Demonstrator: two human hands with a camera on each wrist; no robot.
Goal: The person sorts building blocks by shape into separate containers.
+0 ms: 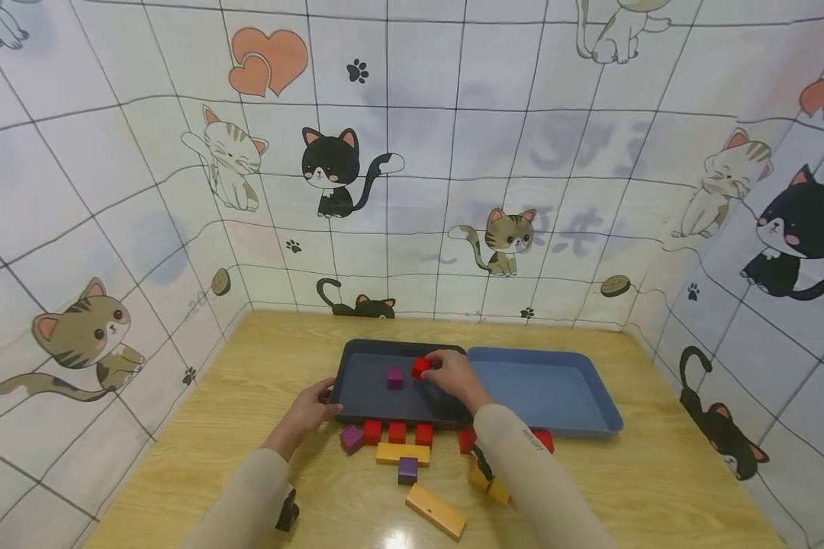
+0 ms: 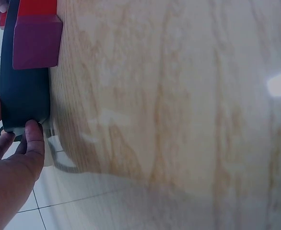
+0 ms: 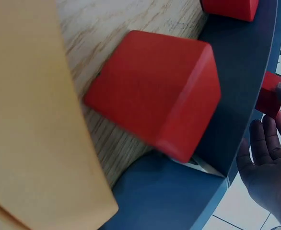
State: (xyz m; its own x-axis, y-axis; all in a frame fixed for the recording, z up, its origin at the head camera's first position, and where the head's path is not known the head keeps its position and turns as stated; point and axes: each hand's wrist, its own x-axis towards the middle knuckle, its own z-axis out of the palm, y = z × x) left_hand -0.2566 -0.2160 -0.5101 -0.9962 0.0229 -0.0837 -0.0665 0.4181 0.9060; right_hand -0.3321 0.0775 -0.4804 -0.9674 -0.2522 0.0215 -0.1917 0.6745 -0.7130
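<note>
My right hand (image 1: 453, 376) pinches a red cube (image 1: 421, 368) between thumb and fingertips over the right part of a dark tray (image 1: 364, 408). Whether the cube touches the tray floor, I cannot tell. The right wrist view also shows this held red cube (image 3: 269, 96). Left of it, a purple cube (image 1: 394, 378) sits inside the tray. My left hand (image 1: 309, 415) holds the tray's left end, with thumb and fingertips at its edge; the left wrist view shows the thumb (image 2: 34, 141) at the near corner.
A blue tray (image 1: 532, 381) stands right of the dark one. Along the near edge are red cubes (image 1: 397, 433) and a purple cube (image 1: 352, 439). Nearer lie yellow blocks (image 1: 436, 511), a violet cube (image 1: 408, 470) and more red and yellow pieces partly behind my right sleeve.
</note>
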